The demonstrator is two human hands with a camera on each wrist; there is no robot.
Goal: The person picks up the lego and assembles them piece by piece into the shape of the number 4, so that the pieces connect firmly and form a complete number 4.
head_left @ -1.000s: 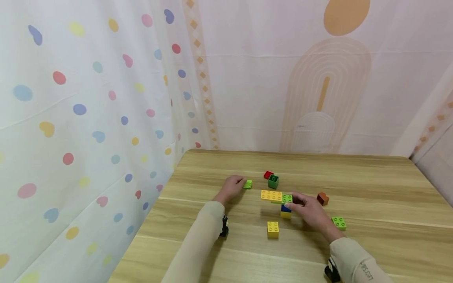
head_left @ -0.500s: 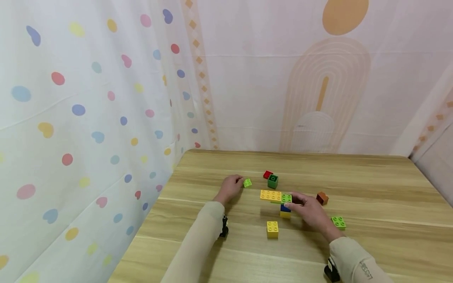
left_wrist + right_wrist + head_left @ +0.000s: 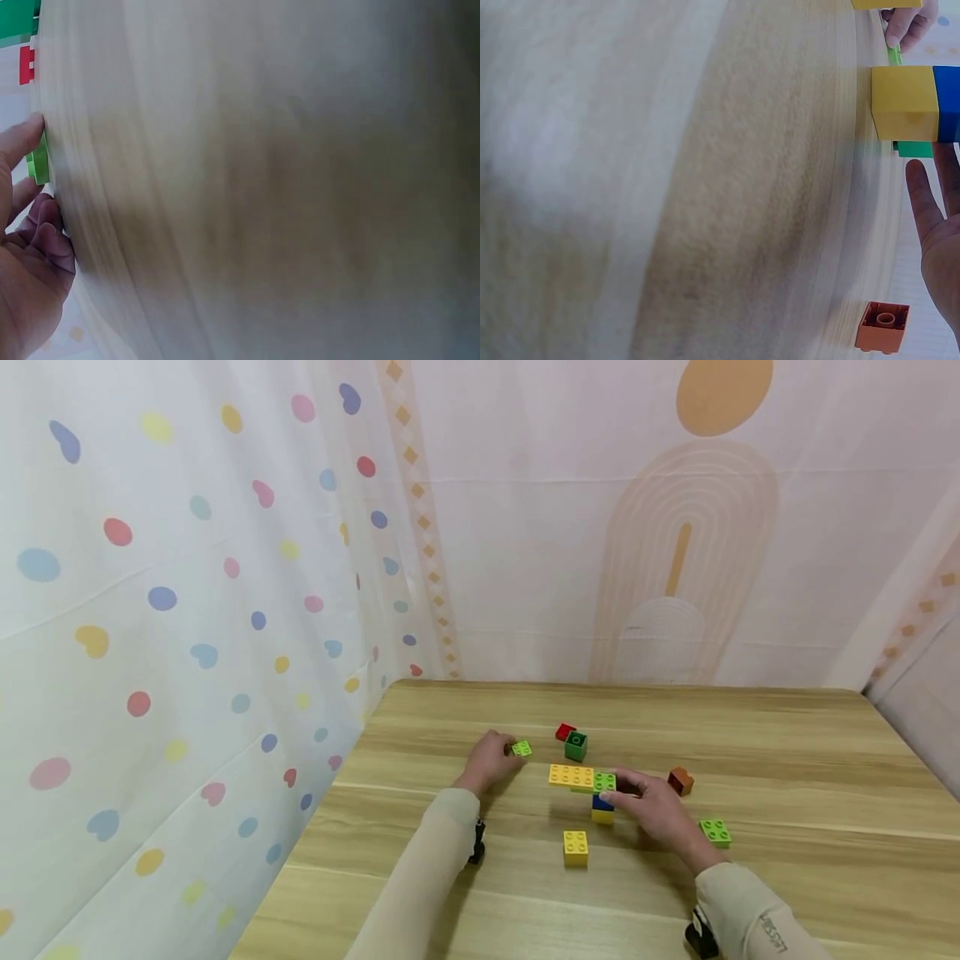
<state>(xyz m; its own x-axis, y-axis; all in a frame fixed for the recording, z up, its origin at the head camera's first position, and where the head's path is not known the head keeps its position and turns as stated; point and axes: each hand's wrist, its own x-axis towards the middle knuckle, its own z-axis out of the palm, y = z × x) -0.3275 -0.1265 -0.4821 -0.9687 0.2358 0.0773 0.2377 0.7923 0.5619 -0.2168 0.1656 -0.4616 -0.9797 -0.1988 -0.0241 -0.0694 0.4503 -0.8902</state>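
My left hand (image 3: 491,762) pinches a small light green brick (image 3: 522,748) on the far left part of the table; in the left wrist view, thumb and finger lie on either side of this green brick (image 3: 37,161). My right hand (image 3: 656,810) holds the upper part of a stack of toy bricks between thumb and fingers. That stack has a yellow brick (image 3: 602,817) at the bottom and a blue brick (image 3: 603,802) above it. On top, a long yellow brick (image 3: 572,775) juts left beside a green brick (image 3: 604,782).
A yellow brick (image 3: 575,848) lies in front of the stack. Behind are a dark green brick (image 3: 576,746) and a red brick (image 3: 566,732). To the right lie an orange-brown brick (image 3: 681,781), on its side, and a green brick (image 3: 715,832). Curtains hang behind the wooden table (image 3: 810,760).
The light green brick has turned a little in the left fingers, which have moved around it. My right hand and the stack stay in place. The head view has shifted slightly.
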